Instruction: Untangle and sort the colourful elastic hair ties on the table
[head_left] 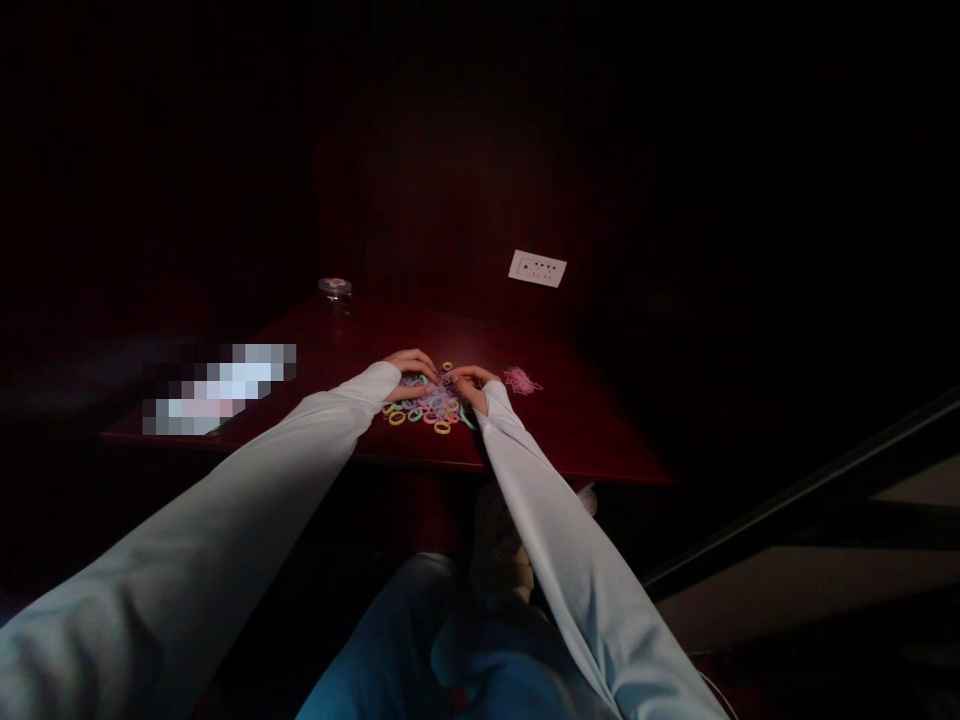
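Note:
A mixed pile of small rubber bands [433, 402], mostly lilac, lies on the dark red table with thicker looped hair ties among them. My left hand [409, 373] rests at the pile's left side, thumb and fingers apart and curved over the bands. From the right, my right hand [474, 383] reaches in with bent fingers, pinching at lilac bands near the pile's top; its fingertips are small and partly hidden. A yellow hair tie [397, 419] lies at the front left of the pile. Behind the hands sits another yellow loop [448, 366].
A separate heap of pink rubber bands [520, 381] lies right of my right hand. A clear lidded jar [335, 290] stands at the back left. On the left, a bright pixelated patch [225, 392] covers something. A white socket plate [537, 268] is on the back panel.

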